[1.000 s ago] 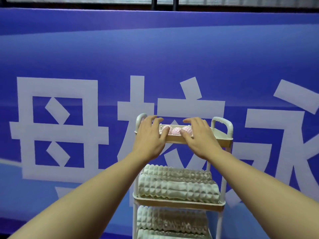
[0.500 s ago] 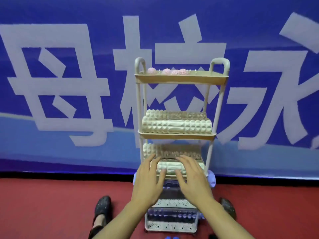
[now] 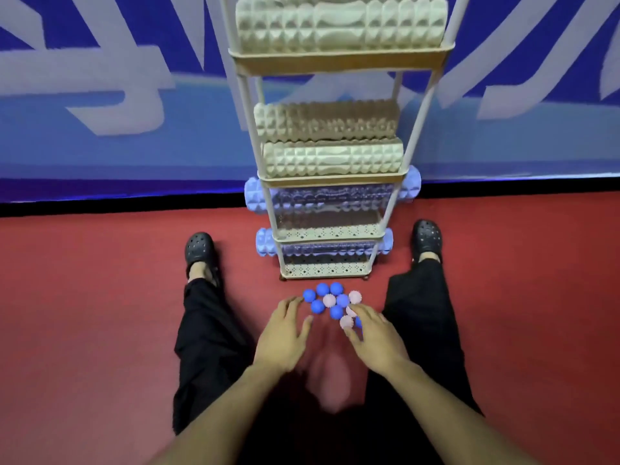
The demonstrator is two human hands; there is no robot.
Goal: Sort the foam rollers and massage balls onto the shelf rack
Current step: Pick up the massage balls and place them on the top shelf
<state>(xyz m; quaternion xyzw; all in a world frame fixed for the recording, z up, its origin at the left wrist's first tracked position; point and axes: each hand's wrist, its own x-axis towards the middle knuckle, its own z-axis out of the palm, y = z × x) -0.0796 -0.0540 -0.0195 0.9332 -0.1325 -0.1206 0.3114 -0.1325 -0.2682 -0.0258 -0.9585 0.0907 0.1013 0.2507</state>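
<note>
Textured cream and blue foam rollers (image 3: 332, 159) shelved on tall cream rack (image 3: 339, 60); spiky blue and pink massage balls (image 3: 330, 301) still on floor. Left hand (image 3: 285, 333), right hand (image 3: 375, 337) spread wide, empty.

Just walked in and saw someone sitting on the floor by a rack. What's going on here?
A person sits on the red floor facing a shelf rack already loaded with cream and blue foam rollers. A cluster of blue and pink massage balls lies in front of it. The left hand reaches toward the cluster with fingers spread, and the right hand is on a pink ball, its grip unclear.
</note>
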